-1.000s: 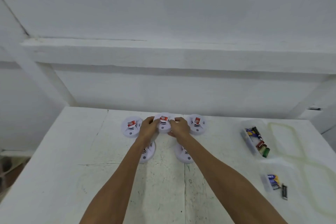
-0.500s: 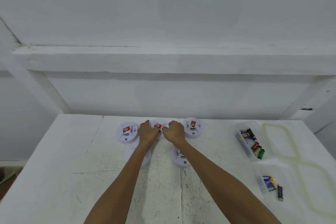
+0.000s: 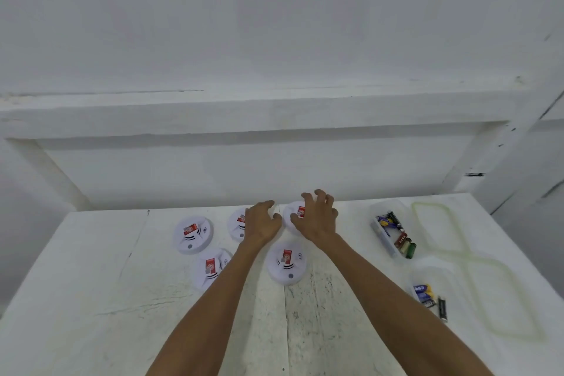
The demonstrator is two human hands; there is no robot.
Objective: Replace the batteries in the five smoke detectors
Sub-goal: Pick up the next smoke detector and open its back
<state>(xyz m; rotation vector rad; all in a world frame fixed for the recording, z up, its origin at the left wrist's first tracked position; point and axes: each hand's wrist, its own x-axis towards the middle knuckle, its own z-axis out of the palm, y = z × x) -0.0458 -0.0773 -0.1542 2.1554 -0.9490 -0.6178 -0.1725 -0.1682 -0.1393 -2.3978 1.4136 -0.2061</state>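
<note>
Several round white smoke detectors with red labels lie on the white table (image 3: 91, 284): back left (image 3: 193, 233), back middle (image 3: 237, 223), back right (image 3: 293, 213), front left (image 3: 210, 267) and front right (image 3: 286, 262). My left hand (image 3: 262, 222) hovers with relaxed, spread fingers between the back middle and back right detectors and covers the middle one's right side. My right hand (image 3: 317, 218) is spread over the back right detector with its fingertips bent and raised. Its thumb is close to the red label. Neither hand holds anything.
A clear tub of batteries (image 3: 392, 232) stands at the right, with a smaller clear tub of batteries (image 3: 423, 291) nearer me. A loose black battery (image 3: 442, 308) lies beside it. Two clear lids with greenish rims (image 3: 503, 296) lie at the far right. A wall ledge runs behind the table.
Both hands have let go of the back middle detector and shifted right. The right hand is now spread over the back right detector.
</note>
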